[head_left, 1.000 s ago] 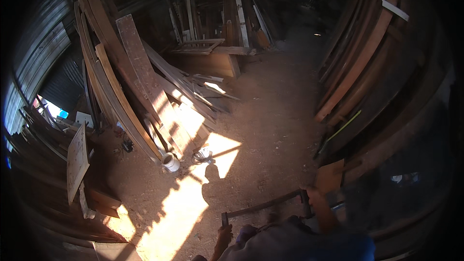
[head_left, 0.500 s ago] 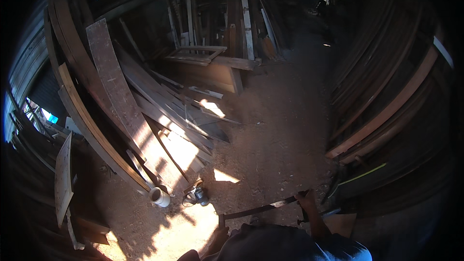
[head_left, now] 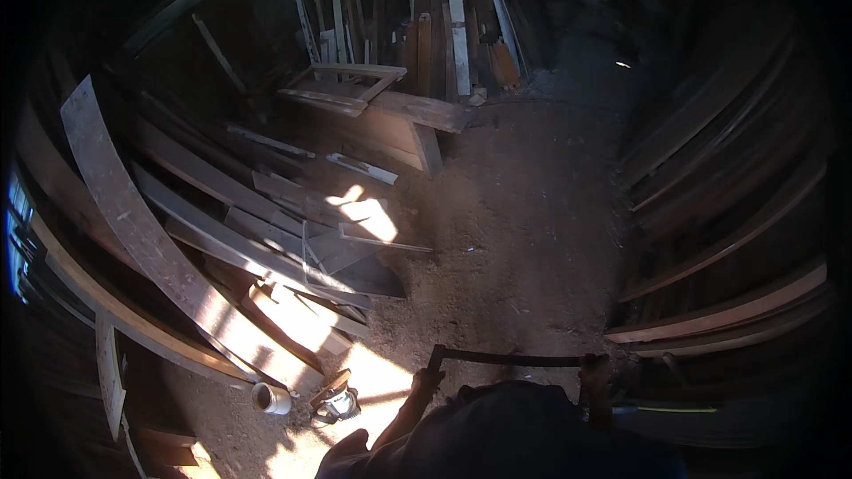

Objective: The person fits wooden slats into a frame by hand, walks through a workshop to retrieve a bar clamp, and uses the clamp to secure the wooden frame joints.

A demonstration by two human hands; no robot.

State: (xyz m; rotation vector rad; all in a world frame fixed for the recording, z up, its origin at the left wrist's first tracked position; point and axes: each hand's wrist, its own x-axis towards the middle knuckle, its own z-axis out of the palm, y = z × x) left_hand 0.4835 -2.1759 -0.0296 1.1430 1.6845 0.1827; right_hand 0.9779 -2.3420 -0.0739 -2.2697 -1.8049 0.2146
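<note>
At the bottom of the view I hold a dark, thin bar (head_left: 510, 358) with short bent ends level in front of my body. My left hand (head_left: 426, 383) grips its left end. On the right end my right hand (head_left: 595, 378) is closed. Both hands are in shadow above my dark clothing. What kind of tool the bar is, I cannot tell. On the sawdust floor just left of my left hand lie a small power tool (head_left: 339, 403) and a short white tube (head_left: 266, 398), both in a patch of sunlight.
Long planks (head_left: 133, 222) lean and lie stacked along the left side. More boards (head_left: 728, 239) line the right wall. A wooden frame (head_left: 351, 84) rests on a low bench (head_left: 399, 129) at the back. A sawdust floor (head_left: 524, 213) runs between them.
The view has swung up and forward: the planks, the white tube and the power tool have slid left and down. Both hands have kept hold of the bar, now level.
</note>
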